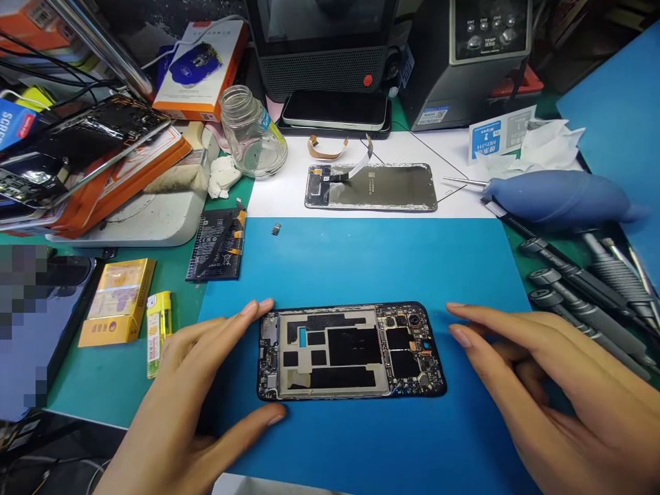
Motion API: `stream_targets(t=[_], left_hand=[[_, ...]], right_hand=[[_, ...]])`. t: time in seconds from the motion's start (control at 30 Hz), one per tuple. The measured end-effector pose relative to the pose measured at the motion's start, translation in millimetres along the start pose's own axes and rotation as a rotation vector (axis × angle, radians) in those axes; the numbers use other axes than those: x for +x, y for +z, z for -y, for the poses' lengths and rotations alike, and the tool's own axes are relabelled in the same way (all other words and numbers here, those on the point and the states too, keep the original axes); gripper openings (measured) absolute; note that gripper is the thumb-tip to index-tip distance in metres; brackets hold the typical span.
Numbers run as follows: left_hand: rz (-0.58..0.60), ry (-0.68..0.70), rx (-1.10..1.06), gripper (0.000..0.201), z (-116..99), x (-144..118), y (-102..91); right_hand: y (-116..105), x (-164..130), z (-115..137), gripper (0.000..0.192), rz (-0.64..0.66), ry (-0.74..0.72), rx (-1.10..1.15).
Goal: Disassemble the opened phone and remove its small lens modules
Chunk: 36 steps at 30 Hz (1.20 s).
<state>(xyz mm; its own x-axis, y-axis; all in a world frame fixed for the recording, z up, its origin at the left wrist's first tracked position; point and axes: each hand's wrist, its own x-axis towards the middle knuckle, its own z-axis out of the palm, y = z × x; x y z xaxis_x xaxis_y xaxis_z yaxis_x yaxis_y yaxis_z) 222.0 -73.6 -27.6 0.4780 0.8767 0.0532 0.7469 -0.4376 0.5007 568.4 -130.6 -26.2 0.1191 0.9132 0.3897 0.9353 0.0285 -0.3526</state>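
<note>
An opened phone frame (333, 354) lies flat on the blue mat, its circuit board and camera parts at the right end and a bare battery bay in the middle. My left hand (190, 392) is around its left end, thumb below and fingers above, spread apart; whether they touch it I cannot tell. Off the right end, my right hand (546, 378) hovers with thumb and forefinger apart and nothing between them. Farther back, a detached phone screen (381, 187) rests on white paper with its ribbon cable raised. A phone battery (216, 244) sits at the mat's left edge.
A glass jar (252, 134), a small metal part (276, 229) and a loose flex cable (328, 148) are behind. On the right lie a blue air blower (562, 196) and several screwdrivers (592, 309). A yellow lighter (158, 333) and cigarette box (117, 302) are left.
</note>
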Motion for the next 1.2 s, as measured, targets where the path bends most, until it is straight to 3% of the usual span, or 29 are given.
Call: stream_targets(t=[0.3, 0.53, 0.87, 1.2], left_hand=[[-0.032, -0.03, -0.021, 0.078, -3, -1, 0.2], [-0.012, -0.153, -0.065, 0.075, -15, -1, -1.4], [-0.01, -0.097, -0.057, 0.078, -5, -2, -1.2], [-0.035, -0.091, -0.111, 0.077, -10, 0, 1.2]], right_hand=[[-2, 3, 6, 0.016, -0.018, 0.007, 0.012], [-4, 0, 3, 0.014, 0.019, 0.007, 0.009], [-3, 5, 5, 0.014, 0.014, -0.031, -0.001], [-3, 1, 7, 0.017, -0.035, -0.033, -0.054]])
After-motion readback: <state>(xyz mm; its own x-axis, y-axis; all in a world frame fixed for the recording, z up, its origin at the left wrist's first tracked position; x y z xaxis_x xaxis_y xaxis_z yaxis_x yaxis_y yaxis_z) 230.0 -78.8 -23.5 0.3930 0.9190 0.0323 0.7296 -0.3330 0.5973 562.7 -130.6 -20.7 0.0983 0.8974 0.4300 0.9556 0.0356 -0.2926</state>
